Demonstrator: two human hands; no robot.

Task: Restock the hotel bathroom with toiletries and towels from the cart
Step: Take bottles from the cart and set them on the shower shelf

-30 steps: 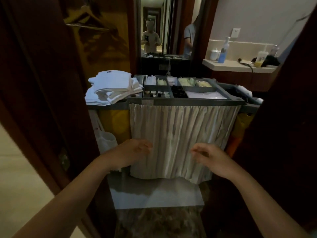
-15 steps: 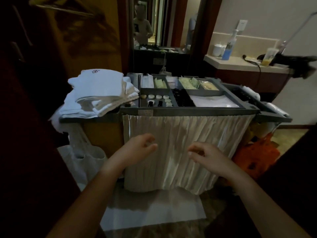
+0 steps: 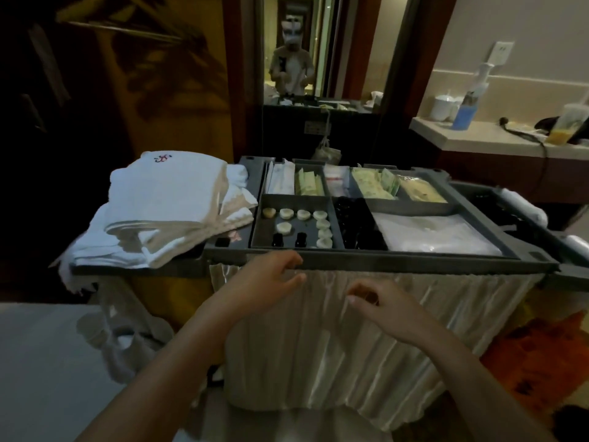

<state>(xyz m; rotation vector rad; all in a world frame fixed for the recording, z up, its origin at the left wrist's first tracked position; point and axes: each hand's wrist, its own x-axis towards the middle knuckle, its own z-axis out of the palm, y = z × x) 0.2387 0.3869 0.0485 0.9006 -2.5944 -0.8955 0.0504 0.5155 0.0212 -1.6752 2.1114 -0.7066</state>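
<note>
A grey plastic housekeeping cart [image 3: 414, 267] stands in front of the person, its front hung with a pleated cream curtain [image 3: 350, 346]. The left hand [image 3: 267, 282] reaches to the cart's front rail, its fingers loosely curled at the edge, the grip half open and holding nothing. The right hand [image 3: 379, 304] hovers just before the curtain, fingers bent and apart, also empty. A stack of folded white towels [image 3: 165, 212] lies on the cart's left end. The divided tray beside it holds small round pale soaps [image 3: 304, 223], little dark bottles [image 3: 288, 240] and green sachets [image 3: 376, 183]. A pale bench [image 3: 478, 135] carries a blue bottle [image 3: 463, 113] at far right.
</note>
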